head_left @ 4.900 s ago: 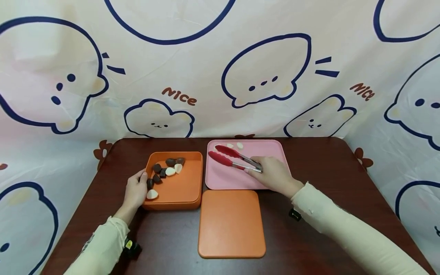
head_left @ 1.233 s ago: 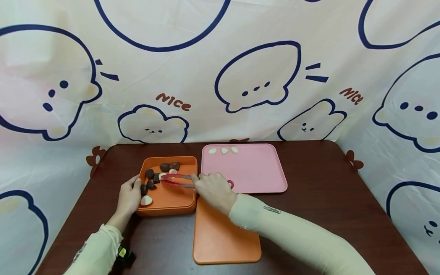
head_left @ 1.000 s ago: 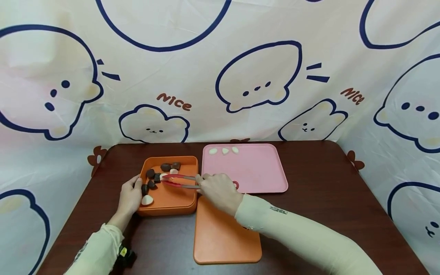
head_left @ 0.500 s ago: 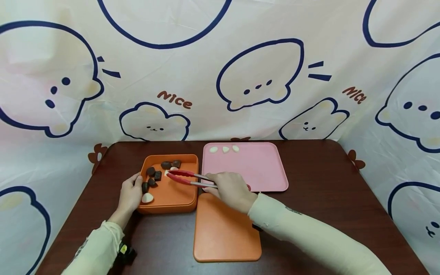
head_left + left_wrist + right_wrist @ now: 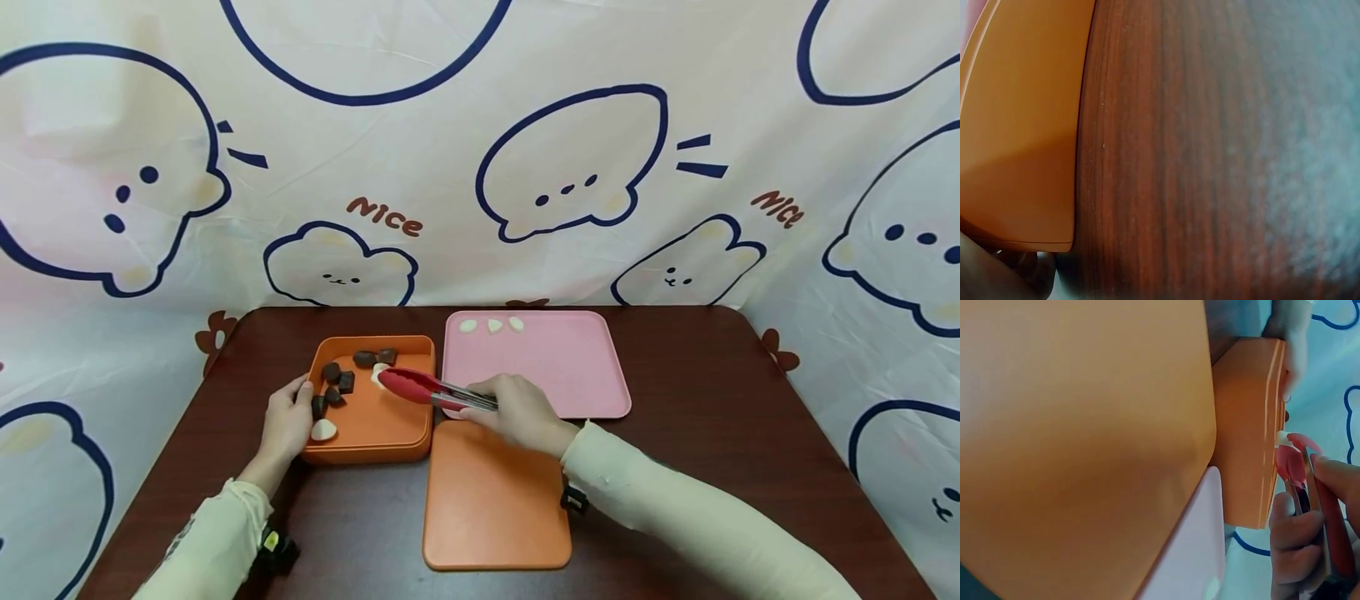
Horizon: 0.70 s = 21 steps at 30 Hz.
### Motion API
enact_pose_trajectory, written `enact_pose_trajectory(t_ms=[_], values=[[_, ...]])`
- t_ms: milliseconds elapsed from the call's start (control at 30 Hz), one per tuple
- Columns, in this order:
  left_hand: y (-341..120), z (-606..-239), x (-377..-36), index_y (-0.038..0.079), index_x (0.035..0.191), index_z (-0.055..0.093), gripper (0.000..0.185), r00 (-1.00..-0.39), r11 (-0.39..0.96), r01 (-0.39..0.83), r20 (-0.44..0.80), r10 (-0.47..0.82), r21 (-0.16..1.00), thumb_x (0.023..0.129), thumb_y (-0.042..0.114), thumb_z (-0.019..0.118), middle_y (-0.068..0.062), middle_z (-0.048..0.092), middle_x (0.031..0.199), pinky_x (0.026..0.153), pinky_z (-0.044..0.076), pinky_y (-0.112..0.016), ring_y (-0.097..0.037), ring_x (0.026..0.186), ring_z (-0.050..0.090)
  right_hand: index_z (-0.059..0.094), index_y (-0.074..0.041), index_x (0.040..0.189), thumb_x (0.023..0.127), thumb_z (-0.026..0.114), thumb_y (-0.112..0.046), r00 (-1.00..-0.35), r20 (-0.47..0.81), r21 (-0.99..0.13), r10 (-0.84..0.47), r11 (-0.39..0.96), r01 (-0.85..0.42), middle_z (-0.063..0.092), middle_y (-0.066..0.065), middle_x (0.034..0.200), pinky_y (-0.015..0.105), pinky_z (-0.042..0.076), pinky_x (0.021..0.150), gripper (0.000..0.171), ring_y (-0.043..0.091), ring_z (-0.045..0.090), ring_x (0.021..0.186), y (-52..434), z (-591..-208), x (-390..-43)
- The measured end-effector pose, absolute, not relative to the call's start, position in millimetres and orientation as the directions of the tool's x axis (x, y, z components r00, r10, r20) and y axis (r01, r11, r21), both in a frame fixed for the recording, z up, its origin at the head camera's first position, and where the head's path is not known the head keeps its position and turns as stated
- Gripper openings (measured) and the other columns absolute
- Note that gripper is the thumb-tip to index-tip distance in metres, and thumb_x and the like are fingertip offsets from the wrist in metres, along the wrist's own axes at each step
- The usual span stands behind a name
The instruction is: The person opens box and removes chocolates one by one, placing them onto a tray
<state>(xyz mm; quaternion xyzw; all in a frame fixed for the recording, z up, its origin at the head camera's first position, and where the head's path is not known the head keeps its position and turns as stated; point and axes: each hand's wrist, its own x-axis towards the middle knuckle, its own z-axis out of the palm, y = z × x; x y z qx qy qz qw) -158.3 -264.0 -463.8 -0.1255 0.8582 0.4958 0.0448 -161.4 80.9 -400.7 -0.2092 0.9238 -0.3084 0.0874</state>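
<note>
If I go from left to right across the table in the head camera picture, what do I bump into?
Left hand → orange box → red tongs → right hand → pink tray.

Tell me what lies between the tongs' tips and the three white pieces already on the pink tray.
Head view: only the orange box's far right corner and bare pink tray lie between the tongs and the white pieces.

"Nice" on the backdrop cloth (image 5: 450, 125)
</note>
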Motion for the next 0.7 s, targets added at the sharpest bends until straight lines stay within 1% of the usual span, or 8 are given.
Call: enact_pose_trajectory(t_ms=[167,267,367,467,533,600,700], values=[[-263.6,-462.3,-157.5,0.003,0.161,0.021,0.061,-0.964,0.473,-0.262,-0.207,-0.166,0.841,0.111,0.038,0.020,-0.023,0.024,0.166,0.124,0.022,-0.061,-0.041,0.155,0.019,0.080,-0.017,0.112,0.093,0.075,-0.028,-0.889,-0.071,-0.728,-0.453,0.632,-0.264,0.071,-0.005,0.082,0.021,0.038,0.053,0.023,0.010,0.050,0.062,88.3,-404.9,-163.9],[-263.5,-461.9,-156.9,0.003,0.161,0.021,0.060,-0.966,0.472,-0.257,-0.206,-0.158,0.843,0.112,0.038,0.020,-0.024,0.023,0.166,0.123,0.022,-0.061,-0.042,0.155,0.019,0.079,-0.012,0.115,0.094,0.073,-0.025,-0.877,-0.090,-0.801,-0.473,0.557,-0.218,0.072,-0.001,0.085,0.020,0.035,0.051,0.025,0.009,0.048,0.062,94.7,-405.7,-164.6],[-263.5,-462.0,-156.8,0.003,0.161,0.021,0.060,-0.966,0.471,-0.256,-0.208,-0.152,0.844,0.112,0.037,0.020,-0.023,0.023,0.166,0.123,0.021,-0.061,-0.042,0.155,0.018,0.076,-0.007,0.119,0.096,0.070,-0.021,-0.867,-0.125,-0.860,-0.482,0.489,-0.148,0.069,0.005,0.079,0.020,0.035,0.050,0.027,0.008,0.045,0.057,103.1,-404.9,-165.0],[-263.7,-461.9,-157.2,0.004,0.162,0.020,0.061,-0.965,0.469,-0.259,-0.213,-0.151,0.844,0.112,0.038,0.020,-0.023,0.022,0.166,0.124,0.021,-0.061,-0.042,0.155,0.018,0.074,-0.004,0.121,0.097,0.068,-0.018,-0.863,-0.161,-0.893,-0.478,0.443,-0.079,0.067,0.005,0.073,0.019,0.035,0.048,0.028,0.009,0.042,0.053,112.5,-403.1,-165.3],[-263.9,-462.1,-157.3,0.004,0.162,0.020,0.061,-0.964,0.470,-0.264,-0.216,-0.155,0.842,0.112,0.038,0.020,-0.023,0.022,0.166,0.124,0.021,-0.061,-0.042,0.155,0.018,0.073,-0.002,0.123,0.098,0.067,-0.018,-0.859,-0.180,-0.909,-0.480,0.414,-0.040,0.067,0.001,0.072,0.019,0.036,0.048,0.030,0.009,0.042,0.053,119.4,-402.6,-165.6],[-264.0,-462.2,-157.3,0.004,0.162,0.020,0.061,-0.963,0.475,-0.267,-0.217,-0.159,0.839,0.112,0.038,0.019,-0.023,0.022,0.166,0.123,0.021,-0.062,-0.042,0.155,0.018,0.071,-0.001,0.125,0.099,0.066,-0.020,-0.853,-0.207,-0.916,-0.479,0.400,-0.002,0.067,-0.002,0.072,0.020,0.036,0.049,0.032,0.010,0.042,0.054,126.9,-402.3,-165.3],[-262.8,-462.6,-157.9,0.004,0.162,0.020,0.060,-0.962,0.470,-0.270,-0.220,-0.161,0.840,0.112,0.037,0.020,-0.022,0.022,0.167,0.124,0.021,-0.061,-0.041,0.155,0.018,0.069,0.000,0.127,0.099,0.066,-0.026,-0.846,-0.251,-0.922,-0.471,0.383,0.060,0.065,-0.003,0.072,0.021,0.033,0.046,0.038,0.012,0.040,0.051,139.0,-403.2,-165.5]])
